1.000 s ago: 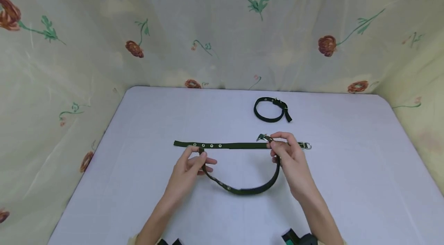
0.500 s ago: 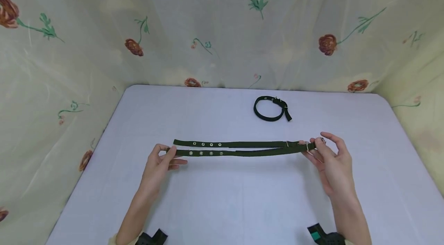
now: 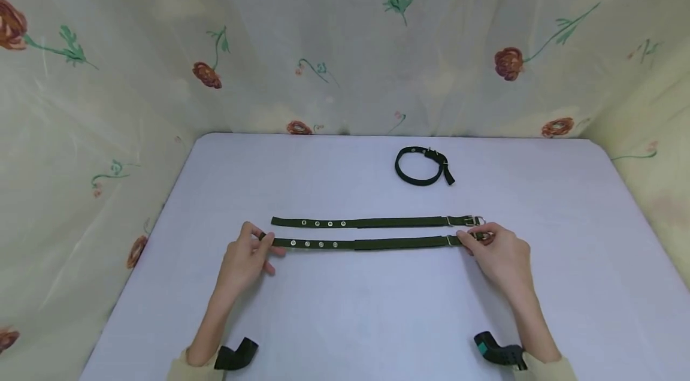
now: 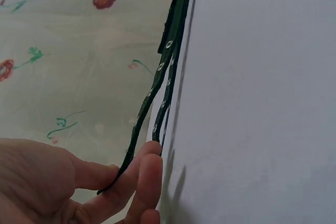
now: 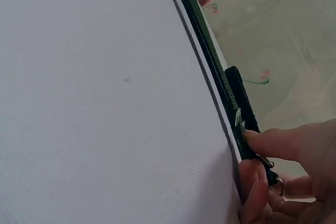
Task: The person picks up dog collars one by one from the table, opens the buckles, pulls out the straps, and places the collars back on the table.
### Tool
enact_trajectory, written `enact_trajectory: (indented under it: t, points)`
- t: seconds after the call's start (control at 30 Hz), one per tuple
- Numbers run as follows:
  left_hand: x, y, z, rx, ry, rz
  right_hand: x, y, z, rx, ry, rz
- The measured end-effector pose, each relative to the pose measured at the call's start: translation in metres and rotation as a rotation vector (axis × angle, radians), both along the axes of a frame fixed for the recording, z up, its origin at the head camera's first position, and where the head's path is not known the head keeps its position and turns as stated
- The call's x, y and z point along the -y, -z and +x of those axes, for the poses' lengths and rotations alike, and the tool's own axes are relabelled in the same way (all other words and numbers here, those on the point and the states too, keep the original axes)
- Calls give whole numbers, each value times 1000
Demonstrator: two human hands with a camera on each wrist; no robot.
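Note:
A dark green collar with metal eyelets is stretched straight between both hands, close over the table. My left hand pinches its plain end between thumb and finger; the left wrist view shows that tip in the grip. My right hand pinches the buckle end, its fingers partly covering the metal buckle. Just beyond and nearly parallel, a second green collar lies flat, its eyelets to the left and its buckle to the right.
A third collar, buckled into a loop, lies farther back on the white table. Flower-patterned curtains rise along the table's back and sides. A black wrist device sits on each forearm.
The held collar went from a hanging curve to a straight line as my hands moved apart. It has since come nearer, alongside the second collar, and my right hand has turned over the buckle end.

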State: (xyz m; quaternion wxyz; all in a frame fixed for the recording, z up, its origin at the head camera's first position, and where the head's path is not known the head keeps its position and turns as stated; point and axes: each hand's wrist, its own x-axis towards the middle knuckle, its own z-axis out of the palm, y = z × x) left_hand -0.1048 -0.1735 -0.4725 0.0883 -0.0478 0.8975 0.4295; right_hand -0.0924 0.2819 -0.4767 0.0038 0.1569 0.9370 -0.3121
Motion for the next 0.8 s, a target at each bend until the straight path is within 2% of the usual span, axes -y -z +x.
enact_trajectory:
  t: [0.17,0.4,0.57,0.8]
  points:
    - [-3,5,-11,11,41,-18,-2,4,-3,-9,-19,20]
    - [-6,6,-11,22,50,-125,-4,5,-2,13,-29,21]
    - [-3,8,-16,47,67,-131,-9,4,-2,54,-5,25]
    - [2,5,-21,75,93,-168,-11,6,-5,59,-51,43]
